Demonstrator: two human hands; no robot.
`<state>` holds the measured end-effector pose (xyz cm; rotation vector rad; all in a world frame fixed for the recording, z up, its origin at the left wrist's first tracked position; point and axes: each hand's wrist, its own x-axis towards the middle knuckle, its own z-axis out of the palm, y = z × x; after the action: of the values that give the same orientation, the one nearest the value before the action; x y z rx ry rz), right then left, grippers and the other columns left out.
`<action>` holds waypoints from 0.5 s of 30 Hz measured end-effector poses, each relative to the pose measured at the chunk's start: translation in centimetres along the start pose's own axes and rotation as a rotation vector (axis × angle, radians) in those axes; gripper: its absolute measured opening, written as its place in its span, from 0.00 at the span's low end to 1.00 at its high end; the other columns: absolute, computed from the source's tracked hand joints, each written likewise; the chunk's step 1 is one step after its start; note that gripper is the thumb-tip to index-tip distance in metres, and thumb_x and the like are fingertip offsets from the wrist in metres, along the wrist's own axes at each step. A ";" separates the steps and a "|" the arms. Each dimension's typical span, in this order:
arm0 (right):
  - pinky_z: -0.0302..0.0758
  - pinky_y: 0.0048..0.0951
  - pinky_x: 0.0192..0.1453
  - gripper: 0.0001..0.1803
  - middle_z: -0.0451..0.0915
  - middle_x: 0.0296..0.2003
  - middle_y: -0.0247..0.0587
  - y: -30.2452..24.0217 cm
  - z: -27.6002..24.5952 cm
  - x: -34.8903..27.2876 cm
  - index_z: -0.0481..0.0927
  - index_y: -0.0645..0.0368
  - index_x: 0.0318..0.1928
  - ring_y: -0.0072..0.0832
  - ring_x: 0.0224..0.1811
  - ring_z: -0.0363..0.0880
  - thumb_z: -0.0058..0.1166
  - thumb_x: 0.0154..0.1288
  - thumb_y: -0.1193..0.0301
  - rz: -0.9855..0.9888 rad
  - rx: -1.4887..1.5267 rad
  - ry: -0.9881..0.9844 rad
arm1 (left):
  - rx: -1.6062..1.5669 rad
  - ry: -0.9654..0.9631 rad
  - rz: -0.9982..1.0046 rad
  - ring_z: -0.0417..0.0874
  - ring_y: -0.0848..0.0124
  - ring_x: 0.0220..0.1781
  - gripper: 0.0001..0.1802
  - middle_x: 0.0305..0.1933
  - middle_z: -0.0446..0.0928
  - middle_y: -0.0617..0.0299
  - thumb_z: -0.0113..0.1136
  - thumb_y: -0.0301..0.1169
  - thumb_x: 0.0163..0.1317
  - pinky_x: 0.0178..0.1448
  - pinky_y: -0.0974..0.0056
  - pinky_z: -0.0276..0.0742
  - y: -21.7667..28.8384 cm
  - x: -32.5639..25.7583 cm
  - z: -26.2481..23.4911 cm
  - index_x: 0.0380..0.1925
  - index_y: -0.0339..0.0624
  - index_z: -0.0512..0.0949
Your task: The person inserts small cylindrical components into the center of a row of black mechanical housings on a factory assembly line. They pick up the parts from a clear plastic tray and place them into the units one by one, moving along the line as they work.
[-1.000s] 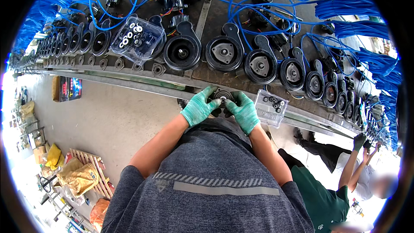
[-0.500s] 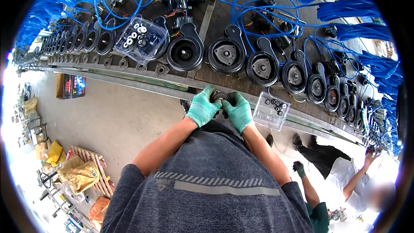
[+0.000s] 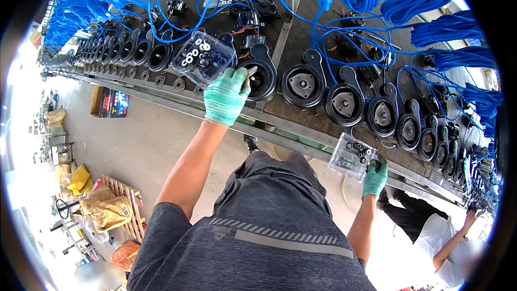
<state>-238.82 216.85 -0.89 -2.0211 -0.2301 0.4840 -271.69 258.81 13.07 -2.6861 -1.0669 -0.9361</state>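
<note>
My left hand [image 3: 228,96], in a green glove, reaches over the near rim of a round black housing [image 3: 267,90] with a rounded arm. Its fingers are closed together at the housing's middle, beside a shaft; what they hold is hidden. My right hand [image 3: 376,177], gloved in green with dark fingertips, is at the right edge of a clear plastic box [image 3: 344,168] at the bench edge. Its thumb and fingers look apart. Small black ring-like parts [image 3: 360,151] lie in that box. Right of the left hand's housing, another black housing [image 3: 303,86] has a metal flange plate in it.
A second clear box [image 3: 202,56] with white and black rings stands by my left hand. Housings line the bench both ways, with metal flanges [image 3: 160,81] along its left edge. Coiled blue cables [image 3: 417,0] hang above. A co-worker [image 3: 436,231] stands at the right.
My hands held a round metal part together before my body; now they are apart. The left went up to the housing, the right went right to the box. The view shifted slightly.
</note>
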 end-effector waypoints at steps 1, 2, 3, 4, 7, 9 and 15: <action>0.74 0.21 0.43 0.21 0.77 0.38 0.27 0.7 -0.7 0.2 0.79 0.59 0.61 0.16 0.37 0.72 0.54 0.68 0.82 -0.022 -0.117 0.044 | 0.063 -0.065 -0.014 0.82 0.58 0.27 0.07 0.31 0.78 0.59 0.67 0.34 0.60 0.29 0.54 0.78 0.3 -0.2 0.0 0.38 0.51 0.81; 0.75 0.23 0.48 0.21 0.78 0.39 0.29 1.4 -1.3 0.3 0.79 0.61 0.61 0.19 0.38 0.73 0.54 0.67 0.81 0.004 -0.119 0.041 | 0.088 -0.130 -0.013 0.83 0.58 0.29 0.08 0.34 0.79 0.60 0.69 0.34 0.59 0.31 0.54 0.79 0.6 -0.1 -0.2 0.39 0.50 0.82; 0.76 0.25 0.49 0.21 0.78 0.40 0.31 2.0 -1.5 0.3 0.78 0.61 0.61 0.21 0.40 0.74 0.55 0.66 0.80 -0.020 -0.161 0.057 | 0.107 -0.196 -0.009 0.83 0.58 0.31 0.10 0.36 0.81 0.60 0.70 0.34 0.59 0.34 0.55 0.80 1.0 -0.1 -0.2 0.40 0.48 0.83; 0.76 0.26 0.50 0.22 0.79 0.41 0.33 2.8 -1.6 0.3 0.78 0.62 0.61 0.22 0.41 0.75 0.56 0.66 0.79 -0.043 -0.204 0.073 | 0.090 -0.206 -0.007 0.83 0.58 0.33 0.10 0.38 0.81 0.60 0.70 0.34 0.59 0.36 0.55 0.80 1.1 -0.2 -0.1 0.40 0.48 0.84; 0.76 0.36 0.55 0.23 0.80 0.48 0.44 2.1 -1.1 -0.1 0.78 0.62 0.61 0.34 0.46 0.79 0.61 0.66 0.74 -0.069 -0.447 0.069 | 0.030 -0.235 0.009 0.83 0.57 0.39 0.12 0.42 0.81 0.59 0.70 0.35 0.59 0.41 0.54 0.81 1.2 -0.7 0.2 0.41 0.47 0.84; 0.76 0.38 0.55 0.24 0.79 0.49 0.47 3.2 -0.5 0.1 0.78 0.63 0.61 0.39 0.49 0.80 0.63 0.65 0.72 -0.026 -0.506 0.040 | -0.025 -0.256 0.045 0.83 0.56 0.43 0.13 0.45 0.81 0.58 0.71 0.35 0.58 0.45 0.53 0.81 0.9 -0.8 -0.3 0.42 0.45 0.84; 0.77 0.41 0.45 0.14 0.82 0.36 0.51 3.8 1.3 0.0 0.81 0.62 0.50 0.43 0.36 0.81 0.59 0.64 0.74 -0.111 -0.522 -0.080 | -0.159 -0.167 -0.130 0.84 0.55 0.48 0.14 0.50 0.81 0.55 0.72 0.31 0.60 0.52 0.56 0.82 1.7 -2.5 -3.7 0.45 0.42 0.83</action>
<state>-239.54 216.06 -4.72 -2.4793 -0.5622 0.4682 -273.90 254.92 14.82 -2.8986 -1.2641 -0.8631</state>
